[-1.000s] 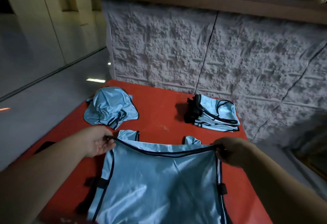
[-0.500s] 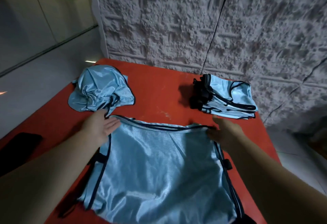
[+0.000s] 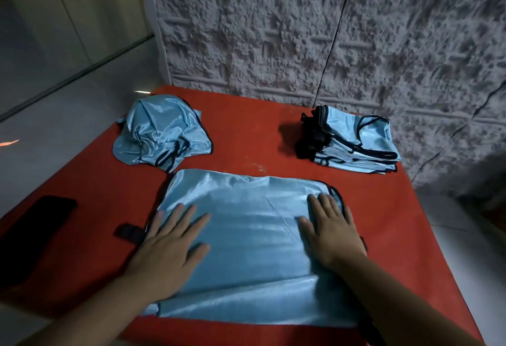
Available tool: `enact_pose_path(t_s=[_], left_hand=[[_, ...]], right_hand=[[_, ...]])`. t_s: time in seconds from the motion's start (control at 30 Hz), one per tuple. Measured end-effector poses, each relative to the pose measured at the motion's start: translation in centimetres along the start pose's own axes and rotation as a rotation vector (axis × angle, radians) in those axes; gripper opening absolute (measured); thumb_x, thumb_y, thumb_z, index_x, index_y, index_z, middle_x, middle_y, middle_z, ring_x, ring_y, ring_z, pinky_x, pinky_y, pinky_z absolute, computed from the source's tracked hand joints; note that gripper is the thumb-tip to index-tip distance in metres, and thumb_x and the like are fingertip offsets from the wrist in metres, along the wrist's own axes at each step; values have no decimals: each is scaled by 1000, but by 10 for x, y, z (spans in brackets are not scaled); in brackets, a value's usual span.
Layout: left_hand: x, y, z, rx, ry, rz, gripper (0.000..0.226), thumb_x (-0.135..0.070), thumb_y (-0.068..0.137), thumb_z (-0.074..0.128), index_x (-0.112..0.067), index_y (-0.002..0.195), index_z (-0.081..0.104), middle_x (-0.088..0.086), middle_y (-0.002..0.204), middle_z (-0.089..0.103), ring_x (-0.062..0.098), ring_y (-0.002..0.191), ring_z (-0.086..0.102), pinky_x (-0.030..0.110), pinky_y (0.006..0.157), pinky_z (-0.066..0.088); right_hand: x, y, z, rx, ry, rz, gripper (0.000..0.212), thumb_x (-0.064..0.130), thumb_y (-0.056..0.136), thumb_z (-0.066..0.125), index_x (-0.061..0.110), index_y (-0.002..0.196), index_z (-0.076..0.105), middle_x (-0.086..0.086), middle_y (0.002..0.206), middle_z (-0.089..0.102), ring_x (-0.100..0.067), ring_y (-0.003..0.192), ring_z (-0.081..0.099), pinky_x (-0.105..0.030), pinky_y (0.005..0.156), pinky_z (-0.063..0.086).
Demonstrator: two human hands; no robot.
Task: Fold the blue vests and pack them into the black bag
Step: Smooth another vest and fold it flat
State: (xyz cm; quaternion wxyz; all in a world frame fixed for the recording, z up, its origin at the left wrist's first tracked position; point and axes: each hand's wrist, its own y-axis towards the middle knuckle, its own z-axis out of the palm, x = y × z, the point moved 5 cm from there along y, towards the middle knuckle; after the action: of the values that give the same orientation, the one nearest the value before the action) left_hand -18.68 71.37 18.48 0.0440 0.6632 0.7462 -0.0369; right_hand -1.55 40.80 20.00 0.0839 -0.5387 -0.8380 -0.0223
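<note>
1. Red table [image 3: 241, 132] stands against a rough grey wall [image 3: 301, 31] — three lots of blue cloth lie on it.
2. Nearest lies a vest [image 3: 246, 225], folded once into a wide rectangle.
3. Left hand [image 3: 167, 250] and right hand [image 3: 331, 230] both rest flat on it, fingers straight and spread, gripping nothing.
4. Step in hand, as I judge it: smoothing the fold flat.
5. Next move likely calls for pinching one side edge and folding across — the satin looks slippery, so the other palm should pin it.
6. A crumpled vest [image 3: 161, 135] waits far left; a folded stack [image 3: 356, 143] sits far right.
7. A dark flat thing [image 3: 35, 225] lies at the left edge; whether it is the bag, I cannot tell.
</note>
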Motion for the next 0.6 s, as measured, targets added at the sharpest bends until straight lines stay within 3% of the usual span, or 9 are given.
enact_pose_path(t_s=[0.1,0.23,0.3,0.4,0.47,0.53,0.6], left_hand=[[13,-3,-4,45,24,-49,75,-76,90,-9,-46,158,-1,-16,166,-14,7,152,-22,46,124,-10],[41,-11,-13,117,50,-131,83,-77,82,-19,-42,157,-11,-16,165,-21,9,152,-25,39,125,-12],[47,-19,-24,65,51,-154,87,-73,87,-13,-31,161,0,-9,169,-3,15,156,-9,37,125,-9],[34,-35,-40,-50,56,-56,77,-61,101,7,-15,156,36,-1,163,32,19,154,20,38,123,3],[19,-56,-33,-16,48,82,68,-57,104,17,-17,154,41,-3,162,34,17,153,23,41,122,10],[15,-80,-21,51,103,168,64,-56,104,23,-21,155,40,-5,163,34,14,154,22,45,120,15],[29,-97,-8,99,171,138,65,-58,102,28,-24,158,33,-6,163,35,13,154,18,46,119,15]], right_hand=[[0,-2,1,32,-21,1,75,69,98,6,30,162,0,3,170,-2,-12,155,-13,-45,125,-6],[-3,-1,-3,55,0,28,73,64,100,10,26,162,5,2,170,-1,-14,156,-10,-46,126,-6],[5,-8,-17,-13,48,13,67,54,103,18,22,162,11,-1,170,2,-15,156,-7,-46,126,-5],[28,-42,-29,-60,86,-145,65,47,105,28,21,162,11,0,169,3,-12,156,-8,-40,127,-4],[42,-80,-23,13,68,-262,66,50,104,26,31,161,-1,4,169,1,-12,156,-8,-39,127,0],[40,-115,-10,82,-27,-282,64,57,102,17,40,159,-7,8,168,6,-14,156,3,-39,124,5],[19,-133,4,157,-56,-196,65,64,102,12,37,161,12,6,166,20,-17,153,24,-42,117,13]])
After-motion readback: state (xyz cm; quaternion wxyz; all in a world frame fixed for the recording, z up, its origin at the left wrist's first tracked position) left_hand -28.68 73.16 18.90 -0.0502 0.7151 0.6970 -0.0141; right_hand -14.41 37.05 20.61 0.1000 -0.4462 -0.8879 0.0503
